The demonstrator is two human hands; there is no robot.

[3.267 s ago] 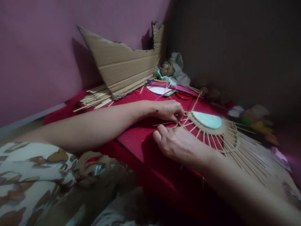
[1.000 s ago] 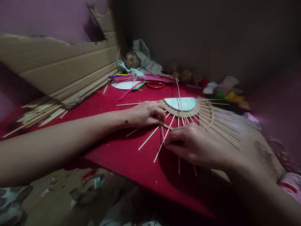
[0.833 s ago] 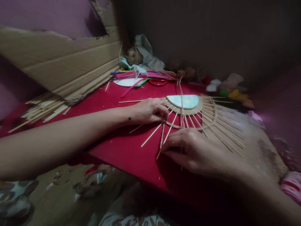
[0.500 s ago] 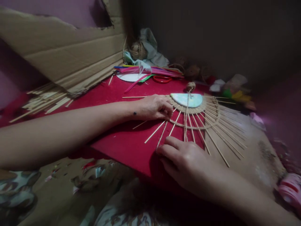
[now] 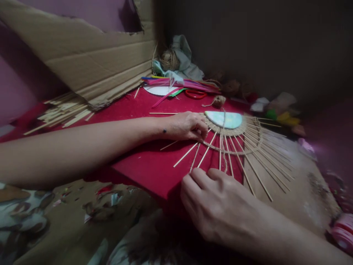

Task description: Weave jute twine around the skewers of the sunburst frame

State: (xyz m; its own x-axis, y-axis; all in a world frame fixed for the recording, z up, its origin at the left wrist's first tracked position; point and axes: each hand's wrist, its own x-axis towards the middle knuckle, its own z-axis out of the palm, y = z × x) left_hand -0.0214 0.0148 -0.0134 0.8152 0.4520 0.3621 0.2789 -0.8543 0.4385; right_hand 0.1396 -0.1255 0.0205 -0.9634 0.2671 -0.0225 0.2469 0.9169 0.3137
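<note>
left hand [image 5: 189,127]: fingers curled, pinching twine [image 5: 224,149] at the sticks [image 5: 234,154] just past its fingertips | right hand [image 5: 217,206]: fingers bent, grip unclear, twine end at its fingertips | disc [image 5: 224,119] beyond both hands

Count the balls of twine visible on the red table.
2: a large twine ball at the back beside the crumpled cloth, and a small twine ball just behind the woven fan piece. Others may hide in the dark clutter.
</note>
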